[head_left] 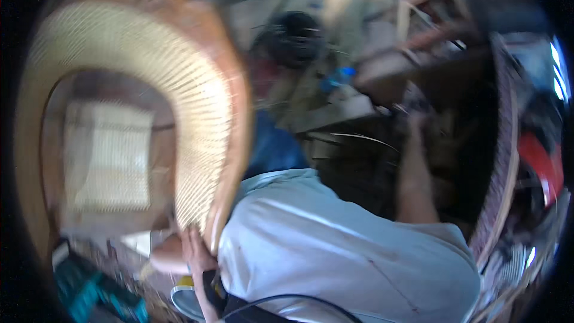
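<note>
A brown wooden chair (236, 101) with pale woven cane fills the left side, tilted beside my body. Its curved cane band rings an opening, and another woven panel (113, 158) shows through it. My left hand (196, 250), with a black band at the wrist, grips the lower right edge of this frame; its fingers lie over the cane and the thumb is hidden. Stretched forward at right, my bare right arm ends in my right hand (414, 110), near a brown wooden piece (436, 75). Blur hides its fingers and anything in them.
A teal power tool (98, 293) and a round, yellow-rimmed thing (185, 299) lie at lower left. Black cable (293, 298) crosses my white shirt. Farther off are a dark round object (296, 39), a small blue item (339, 78) and, at far right, a red object (541, 164).
</note>
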{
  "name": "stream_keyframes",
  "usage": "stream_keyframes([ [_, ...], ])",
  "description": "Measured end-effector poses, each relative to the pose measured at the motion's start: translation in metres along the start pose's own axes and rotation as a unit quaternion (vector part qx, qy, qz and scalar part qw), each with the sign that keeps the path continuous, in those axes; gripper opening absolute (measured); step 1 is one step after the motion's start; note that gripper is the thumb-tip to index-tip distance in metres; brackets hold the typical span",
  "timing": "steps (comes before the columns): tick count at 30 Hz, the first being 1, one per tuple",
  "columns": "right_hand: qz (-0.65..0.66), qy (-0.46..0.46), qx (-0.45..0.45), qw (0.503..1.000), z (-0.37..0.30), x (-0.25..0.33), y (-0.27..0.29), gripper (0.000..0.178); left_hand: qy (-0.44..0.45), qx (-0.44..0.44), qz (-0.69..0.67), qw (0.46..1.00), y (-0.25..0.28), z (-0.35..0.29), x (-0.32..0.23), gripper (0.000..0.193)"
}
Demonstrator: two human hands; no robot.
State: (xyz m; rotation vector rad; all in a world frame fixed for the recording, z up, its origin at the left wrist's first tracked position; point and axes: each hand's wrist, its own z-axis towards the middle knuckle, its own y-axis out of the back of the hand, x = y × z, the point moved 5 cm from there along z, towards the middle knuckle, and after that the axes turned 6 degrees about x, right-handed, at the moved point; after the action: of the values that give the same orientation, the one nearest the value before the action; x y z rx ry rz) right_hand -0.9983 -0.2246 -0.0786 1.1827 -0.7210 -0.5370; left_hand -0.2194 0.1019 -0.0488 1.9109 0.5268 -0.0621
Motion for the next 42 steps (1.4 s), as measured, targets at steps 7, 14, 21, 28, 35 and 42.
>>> stream_keyframes([
  [7,-0.133,0.123,0.074,0.981,0.043,-0.062,-0.01,0.039,0.004,0.051,-0.116,0.992,0.036,-0.011,-0.036,0.098],
  [14,-0.217,0.168,0.061,0.96,0.039,-0.078,-0.012,0.037,-0.03,-0.019,-0.068,0.997,0.028,-0.031,-0.047,0.094],
  [21,-0.271,0.329,-0.023,0.904,0.058,-0.089,-0.016,0.035,-0.057,-0.025,-0.151,0.986,0.036,-0.036,-0.063,0.095],
  [28,-0.019,0.396,0.023,0.918,0.011,0.071,0.016,0.039,-0.078,-0.121,-0.221,0.965,0.093,-0.046,-0.062,0.095],
  [35,0.417,0.593,0.136,0.675,-0.252,0.325,0.075,0.02,0.187,-0.294,-0.093,0.933,0.1,-0.075,-0.032,0.046],
  [42,0.548,0.77,0.131,0.299,-0.51,0.412,0.23,0.013,0.319,-0.403,-0.013,0.857,0.156,-0.076,0.042,0.04],
])
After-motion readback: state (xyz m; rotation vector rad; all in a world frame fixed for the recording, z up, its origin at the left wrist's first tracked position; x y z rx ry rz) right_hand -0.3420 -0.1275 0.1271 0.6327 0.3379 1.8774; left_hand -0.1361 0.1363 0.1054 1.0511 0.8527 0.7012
